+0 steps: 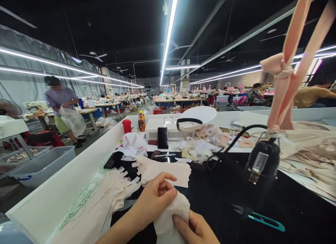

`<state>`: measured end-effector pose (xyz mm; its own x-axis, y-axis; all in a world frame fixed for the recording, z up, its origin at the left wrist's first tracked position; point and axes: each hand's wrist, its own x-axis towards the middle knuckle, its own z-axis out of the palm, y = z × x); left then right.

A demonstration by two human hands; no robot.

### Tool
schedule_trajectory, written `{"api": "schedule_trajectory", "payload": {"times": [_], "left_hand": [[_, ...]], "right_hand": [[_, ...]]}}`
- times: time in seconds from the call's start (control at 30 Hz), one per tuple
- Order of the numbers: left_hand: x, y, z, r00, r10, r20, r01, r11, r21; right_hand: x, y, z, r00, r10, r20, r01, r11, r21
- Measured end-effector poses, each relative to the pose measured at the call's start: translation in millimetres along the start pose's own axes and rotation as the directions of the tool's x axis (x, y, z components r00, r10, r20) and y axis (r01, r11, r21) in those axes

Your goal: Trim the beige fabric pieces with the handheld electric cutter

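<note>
A pale cream piece of fabric [166,221] is held up close to me over the black tabletop. My left hand [154,198] is closed at its upper edge, thumb and fingertips together. Lower on the right side, my right hand [195,228] pinches the same piece, its thumb lying on the front. Just beyond sits a stack of pale pink fabric pieces [165,169]. Left of my hands lie layered fabric strips [97,202] beside a bundle of pale green cord [81,200]. Teal-handled thread snippers [262,217] rest at the right.
A black corded machine [264,160] hangs at right by knotted pink fabric strips [285,72]. Behind are a phone [162,138], a white metal box [154,129], a bottle [141,121] and scraps [196,147]. At left, a person [61,100] stands holding a plastic bag.
</note>
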<state>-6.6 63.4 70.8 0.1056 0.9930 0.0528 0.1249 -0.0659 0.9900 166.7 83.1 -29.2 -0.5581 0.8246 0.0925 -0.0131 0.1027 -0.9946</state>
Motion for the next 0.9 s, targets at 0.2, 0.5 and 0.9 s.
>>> {"api": "schedule_trajectory", "payload": {"times": [0.2,0.5,0.9], "left_hand": [[4,-10,-42.7,0.971,-0.051,-0.232,0.038,0.997,-0.060],[55,-27,-96.5,0.868,0.067,-0.492,-0.053,0.998,0.043],[99,-83,-99.1,0.891,-0.084,-0.445,0.146,0.984,0.105]], "right_hand": [[37,-21,4,0.992,-0.126,0.013,0.126,0.991,-0.041],[111,-32,-47,0.927,-0.144,-0.347,0.031,0.950,-0.311],[147,-7,-100,0.890,-0.180,-0.420,-0.069,0.856,-0.513]]}}
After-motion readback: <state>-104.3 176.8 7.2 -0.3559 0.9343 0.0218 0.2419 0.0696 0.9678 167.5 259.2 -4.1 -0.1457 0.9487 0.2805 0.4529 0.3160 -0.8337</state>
